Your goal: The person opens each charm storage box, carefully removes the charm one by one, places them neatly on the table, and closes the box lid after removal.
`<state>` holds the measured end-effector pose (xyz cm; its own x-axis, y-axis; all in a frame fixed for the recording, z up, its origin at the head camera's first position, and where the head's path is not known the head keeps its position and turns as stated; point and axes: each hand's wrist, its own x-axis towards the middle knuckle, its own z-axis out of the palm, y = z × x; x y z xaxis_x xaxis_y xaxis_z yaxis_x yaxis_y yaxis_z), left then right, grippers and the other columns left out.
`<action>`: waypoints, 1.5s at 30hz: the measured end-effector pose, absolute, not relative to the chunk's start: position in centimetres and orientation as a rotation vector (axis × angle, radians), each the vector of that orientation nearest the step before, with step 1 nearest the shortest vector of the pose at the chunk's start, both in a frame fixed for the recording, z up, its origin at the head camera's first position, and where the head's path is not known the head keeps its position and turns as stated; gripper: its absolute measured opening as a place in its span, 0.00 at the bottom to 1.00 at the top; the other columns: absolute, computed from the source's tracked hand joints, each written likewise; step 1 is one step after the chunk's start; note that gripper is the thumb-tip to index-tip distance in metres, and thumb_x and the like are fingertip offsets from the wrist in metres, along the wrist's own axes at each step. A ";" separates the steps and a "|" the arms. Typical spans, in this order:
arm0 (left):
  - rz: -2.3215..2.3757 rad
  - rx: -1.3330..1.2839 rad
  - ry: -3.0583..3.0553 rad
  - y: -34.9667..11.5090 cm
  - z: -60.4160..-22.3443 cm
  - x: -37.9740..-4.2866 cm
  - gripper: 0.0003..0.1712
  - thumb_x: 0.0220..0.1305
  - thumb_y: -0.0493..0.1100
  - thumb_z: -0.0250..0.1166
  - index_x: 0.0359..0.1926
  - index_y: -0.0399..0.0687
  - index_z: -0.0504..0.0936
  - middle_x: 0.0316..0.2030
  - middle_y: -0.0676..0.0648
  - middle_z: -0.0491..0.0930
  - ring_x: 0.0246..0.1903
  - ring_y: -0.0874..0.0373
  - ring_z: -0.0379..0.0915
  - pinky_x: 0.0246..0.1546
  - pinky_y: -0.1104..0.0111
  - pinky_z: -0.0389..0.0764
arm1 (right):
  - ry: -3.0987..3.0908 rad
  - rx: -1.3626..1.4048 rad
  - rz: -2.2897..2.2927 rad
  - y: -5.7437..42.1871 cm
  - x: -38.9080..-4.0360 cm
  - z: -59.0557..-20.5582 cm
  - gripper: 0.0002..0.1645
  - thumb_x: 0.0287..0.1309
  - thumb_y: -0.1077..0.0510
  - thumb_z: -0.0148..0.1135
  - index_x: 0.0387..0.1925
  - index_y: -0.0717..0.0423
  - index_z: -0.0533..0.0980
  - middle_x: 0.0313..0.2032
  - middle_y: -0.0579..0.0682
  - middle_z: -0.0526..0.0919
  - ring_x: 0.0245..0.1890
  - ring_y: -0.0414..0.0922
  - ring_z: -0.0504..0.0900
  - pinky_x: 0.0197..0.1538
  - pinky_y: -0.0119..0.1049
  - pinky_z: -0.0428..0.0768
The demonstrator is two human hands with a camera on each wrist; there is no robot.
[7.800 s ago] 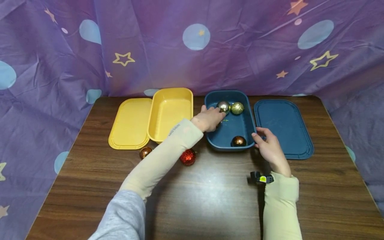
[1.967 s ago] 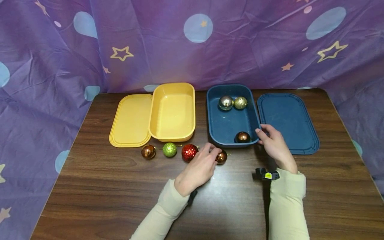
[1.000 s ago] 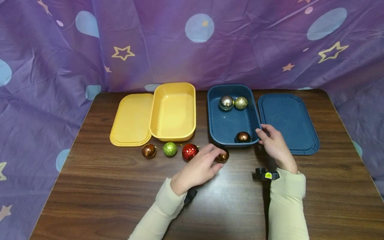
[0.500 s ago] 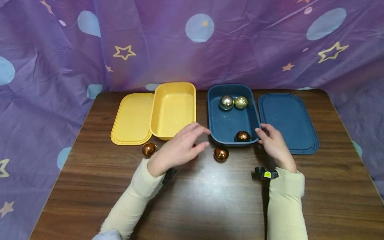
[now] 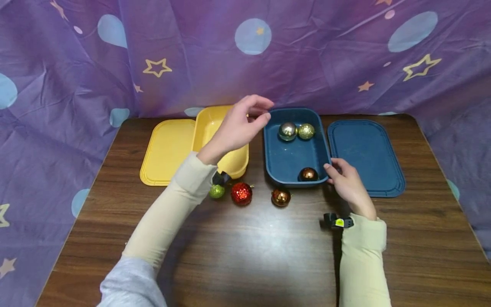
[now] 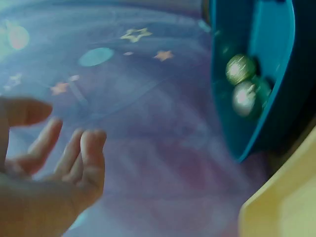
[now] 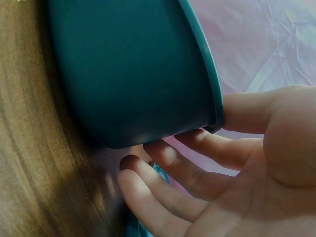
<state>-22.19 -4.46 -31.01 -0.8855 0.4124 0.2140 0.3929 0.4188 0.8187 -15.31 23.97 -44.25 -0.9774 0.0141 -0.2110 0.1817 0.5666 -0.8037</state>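
Note:
My left hand (image 5: 239,123) hovers above the yellow box (image 5: 242,164), near the blue box's left rim. In the left wrist view its fingers are loosely bent, with nothing between them. My right hand (image 5: 350,187) holds the front right corner of the blue box (image 5: 285,162), thumb at the rim and fingers along the outer wall (image 7: 133,74). Inside that box lie a silver bauble (image 5: 287,131), a gold glitter bauble (image 5: 306,131) and a brown bauble (image 5: 308,174). On the table in front sit a green bauble (image 5: 217,191), a red bauble (image 5: 241,194) and another brown bauble (image 5: 281,198).
A yellow lid (image 5: 165,153) lies left of the yellow box, and a blue lid (image 5: 366,155) lies right of the blue one. The left sleeve (image 5: 172,213) crosses the table's front left. A purple curtain (image 5: 207,51) hangs right behind the table (image 5: 268,264).
A brown bauble now rests before the blue box, where none lay 7.8 s ago. My left hand has released it and risen back over the yellow box. My right hand stays at the corner.

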 end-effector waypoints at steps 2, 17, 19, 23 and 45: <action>1.543 0.626 2.608 -3.7 -31.5 -23.2 0.15 0.68 0.40 0.58 0.54 0.44 0.77 0.51 0.46 0.79 0.48 0.56 0.77 0.48 0.71 0.77 | 2.620 0.159 -1.380 23.9 -15.3 -44.3 0.36 0.73 0.46 0.40 0.68 0.70 0.57 0.59 0.70 0.71 0.43 0.55 0.80 0.40 0.24 0.73; 1.361 0.492 2.704 1.5 -33.7 -26.5 0.18 0.67 0.42 0.58 0.57 0.48 0.77 0.56 0.48 0.77 0.50 0.57 0.77 0.54 0.71 0.75 | 2.603 0.149 -1.388 23.8 -15.4 -44.2 0.35 0.73 0.45 0.41 0.68 0.69 0.58 0.58 0.70 0.71 0.46 0.59 0.79 0.42 0.33 0.76; 1.353 0.453 2.706 2.0 -34.3 -26.9 0.18 0.67 0.42 0.58 0.57 0.48 0.77 0.56 0.48 0.77 0.51 0.56 0.76 0.54 0.70 0.74 | 2.599 0.145 -1.392 23.8 -15.4 -44.1 0.35 0.73 0.46 0.41 0.68 0.69 0.58 0.58 0.70 0.71 0.46 0.59 0.79 0.42 0.34 0.76; 1.312 0.396 2.698 3.0 -35.7 -27.6 0.19 0.66 0.43 0.59 0.58 0.49 0.77 0.56 0.47 0.78 0.54 0.55 0.74 0.56 0.68 0.73 | 2.591 0.150 -1.393 23.9 -15.4 -44.2 0.35 0.73 0.46 0.41 0.68 0.69 0.58 0.59 0.70 0.71 0.46 0.60 0.79 0.43 0.34 0.76; 0.586 0.465 2.666 5.7 -40.4 -28.4 0.40 0.66 0.41 0.54 0.76 0.51 0.50 0.76 0.46 0.44 0.73 0.43 0.48 0.70 0.49 0.57 | 2.578 0.181 -1.375 24.4 -15.3 -44.2 0.36 0.73 0.45 0.40 0.69 0.68 0.57 0.59 0.69 0.71 0.47 0.59 0.79 0.44 0.36 0.75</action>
<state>-28.35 5.72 -40.42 -0.8769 0.3893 -0.2820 0.2351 0.8590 0.4548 -15.33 24.42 -44.16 -0.9695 0.0078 -0.2448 0.2076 0.5562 -0.8047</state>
